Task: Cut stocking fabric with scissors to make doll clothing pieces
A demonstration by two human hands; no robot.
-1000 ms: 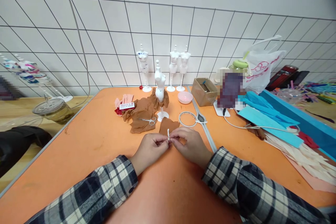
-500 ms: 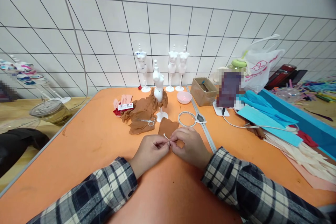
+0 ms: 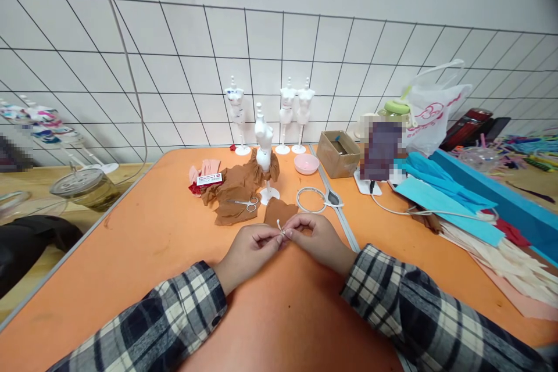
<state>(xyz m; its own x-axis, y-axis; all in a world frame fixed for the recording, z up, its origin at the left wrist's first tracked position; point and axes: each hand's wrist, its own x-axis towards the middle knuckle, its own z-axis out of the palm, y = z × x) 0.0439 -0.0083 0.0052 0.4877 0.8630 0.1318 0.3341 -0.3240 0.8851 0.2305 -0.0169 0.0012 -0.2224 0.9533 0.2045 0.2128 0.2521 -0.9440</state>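
Note:
Between my fingertips is a short white cord [image 3: 279, 225], its free end sticking up. My left hand [image 3: 253, 250] pinches it from the left, and my right hand [image 3: 316, 241] pinches it from the right, the fingertips almost touching. Part of the cord is hidden by the fingers. Just beyond them lies a square of brown cloth [image 3: 279, 211]. Small scissors [image 3: 250, 204] rest on more brown cloth [image 3: 231, 216] to the left. Behind stands a small white mannequin [image 3: 264, 136] with brown gathered fabric round its lower body.
Beyond are a pink bowl [image 3: 306, 164], a cardboard box [image 3: 339, 154], a white hoop [image 3: 310, 200] and more mannequins [image 3: 286, 110] by the tiled wall. A phone [image 3: 381, 151] stands on a charger to the right, near blue cloth sheets [image 3: 451, 209]. A glass jar [image 3: 85, 189] stands left.
My right fingers have shifted slightly, and the cord's free end now points more upright. Both hands stay together at nearly the same spot.

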